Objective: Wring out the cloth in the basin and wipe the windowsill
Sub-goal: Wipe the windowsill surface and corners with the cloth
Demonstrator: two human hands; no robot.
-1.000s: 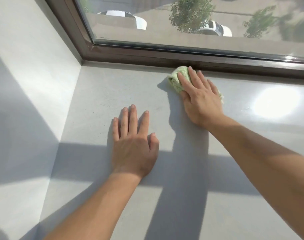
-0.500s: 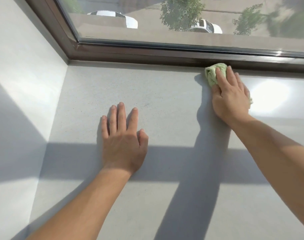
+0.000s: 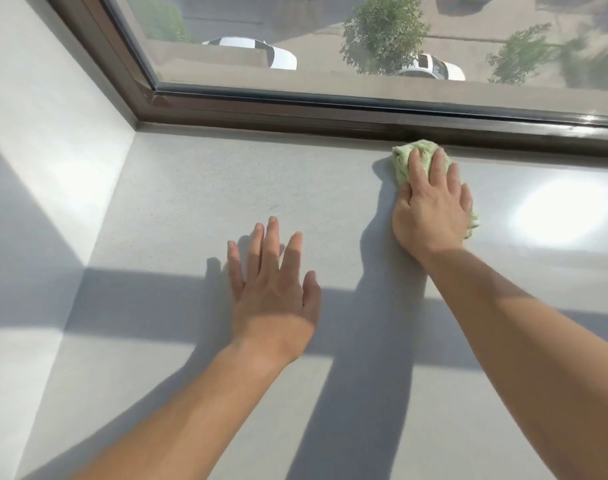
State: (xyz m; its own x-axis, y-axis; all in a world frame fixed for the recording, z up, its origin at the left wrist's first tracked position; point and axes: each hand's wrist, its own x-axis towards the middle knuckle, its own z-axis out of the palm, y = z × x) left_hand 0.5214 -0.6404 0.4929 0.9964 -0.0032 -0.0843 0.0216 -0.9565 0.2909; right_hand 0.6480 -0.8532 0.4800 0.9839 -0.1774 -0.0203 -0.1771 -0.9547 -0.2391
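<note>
Our right hand point(image 3: 430, 206) lies flat on the pale green cloth point(image 3: 404, 161), fingers laid straight over it and pressing it down rather than curling round it. The cloth sits bunched on the far edge of the windowsill point(image 3: 226, 188), its top touching the dark brown window frame point(image 3: 295, 112), and a small corner of it shows past the little-finger side of the hand. Our left hand point(image 3: 273, 289) rests palm down on the bare sill nearer to us, fingers spread wide and holding nothing, well apart from the cloth.

The sill is light grey and faintly speckled. It meets a white side wall point(image 3: 35, 133) on the left. Broad bands of shadow cross the sill and the wall, and a bright patch of glare lies on the sill to the right of the cloth.

Through the glass point(image 3: 330, 77) we see two white cars point(image 3: 261, 51) parked below and a green tree point(image 3: 382, 32) between them. Both cars are too small and blurred for us to read any marking on them. Both our forearms are bare, and the right one casts a long shadow over the sill.
</note>
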